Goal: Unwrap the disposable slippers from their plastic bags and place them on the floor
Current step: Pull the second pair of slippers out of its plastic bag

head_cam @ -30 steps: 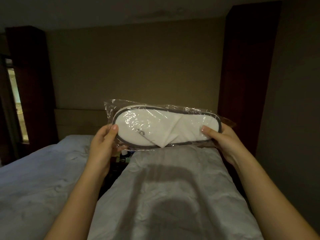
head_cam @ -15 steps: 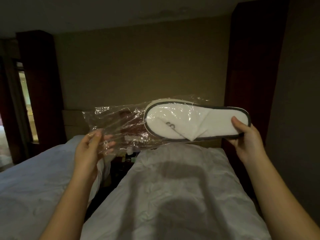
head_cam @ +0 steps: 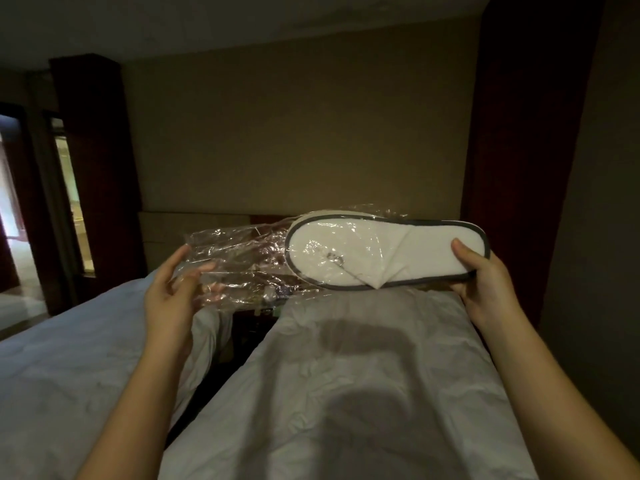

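hands [head_cam: 169, 292] gripping bag [head_cam: 235, 261], slippers [head_cam: 384, 258]

2 beds: near bed [head_cam: 381, 393] and left bed [head_cam: 69, 358], white rumpled covers, dark gap between. Beige wall [head_cam: 294, 133]. Dark wooden panels (1 each side). Lit doorway [head_cam: 10, 202], far left.

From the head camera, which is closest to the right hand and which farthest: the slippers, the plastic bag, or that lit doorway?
1. Slippers: gripped at their end by the right hand.
2. Plastic bag: trailing left off the slippers, pinched by the left hand.
3. Doorway: far left edge, across the room.
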Action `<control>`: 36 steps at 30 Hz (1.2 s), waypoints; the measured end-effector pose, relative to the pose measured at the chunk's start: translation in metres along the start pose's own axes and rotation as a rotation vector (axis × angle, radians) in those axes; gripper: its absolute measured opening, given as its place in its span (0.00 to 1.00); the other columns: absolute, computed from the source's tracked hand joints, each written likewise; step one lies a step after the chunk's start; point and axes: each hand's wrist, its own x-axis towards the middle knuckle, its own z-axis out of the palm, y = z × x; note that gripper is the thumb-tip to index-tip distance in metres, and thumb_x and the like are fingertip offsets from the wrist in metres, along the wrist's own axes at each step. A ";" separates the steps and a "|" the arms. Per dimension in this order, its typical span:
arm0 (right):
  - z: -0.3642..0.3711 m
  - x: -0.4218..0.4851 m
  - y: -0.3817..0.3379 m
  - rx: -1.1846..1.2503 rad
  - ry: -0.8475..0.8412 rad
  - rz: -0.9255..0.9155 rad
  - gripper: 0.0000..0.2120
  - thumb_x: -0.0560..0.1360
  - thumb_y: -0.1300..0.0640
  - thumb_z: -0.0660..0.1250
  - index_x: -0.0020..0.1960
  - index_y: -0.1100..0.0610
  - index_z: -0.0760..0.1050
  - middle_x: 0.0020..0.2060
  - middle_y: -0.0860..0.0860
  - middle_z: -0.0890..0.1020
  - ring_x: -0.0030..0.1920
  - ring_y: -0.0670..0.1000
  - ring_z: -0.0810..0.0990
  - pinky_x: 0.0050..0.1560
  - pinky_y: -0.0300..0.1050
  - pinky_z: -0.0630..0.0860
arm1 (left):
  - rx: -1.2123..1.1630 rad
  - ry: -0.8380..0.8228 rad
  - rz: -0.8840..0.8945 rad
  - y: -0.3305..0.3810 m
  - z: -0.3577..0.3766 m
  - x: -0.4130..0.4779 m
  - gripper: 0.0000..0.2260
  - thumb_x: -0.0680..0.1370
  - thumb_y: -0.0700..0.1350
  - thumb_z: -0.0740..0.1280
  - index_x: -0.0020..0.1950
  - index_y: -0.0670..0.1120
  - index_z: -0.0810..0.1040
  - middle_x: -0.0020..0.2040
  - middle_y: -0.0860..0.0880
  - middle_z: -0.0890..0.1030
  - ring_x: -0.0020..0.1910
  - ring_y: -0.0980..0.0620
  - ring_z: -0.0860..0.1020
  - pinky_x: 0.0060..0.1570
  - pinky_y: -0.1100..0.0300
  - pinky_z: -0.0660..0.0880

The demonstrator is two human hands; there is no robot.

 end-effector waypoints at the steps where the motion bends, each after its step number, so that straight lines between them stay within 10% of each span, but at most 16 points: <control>1: 0.001 0.000 0.001 -0.003 -0.003 0.000 0.13 0.74 0.62 0.68 0.58 0.54 0.77 0.57 0.55 0.82 0.58 0.56 0.81 0.52 0.54 0.81 | -0.003 0.003 0.000 0.001 -0.001 0.000 0.17 0.80 0.38 0.62 0.61 0.59 0.73 0.45 0.52 0.86 0.36 0.54 0.84 0.36 0.62 0.82; 36: -0.041 -0.004 0.011 -0.123 0.090 -0.019 0.12 0.75 0.61 0.69 0.55 0.48 0.75 0.53 0.50 0.80 0.55 0.52 0.79 0.52 0.52 0.79 | 0.083 0.028 -0.048 -0.042 -0.015 0.011 0.12 0.81 0.41 0.61 0.63 0.50 0.76 0.59 0.42 0.81 0.51 0.39 0.81 0.44 0.53 0.78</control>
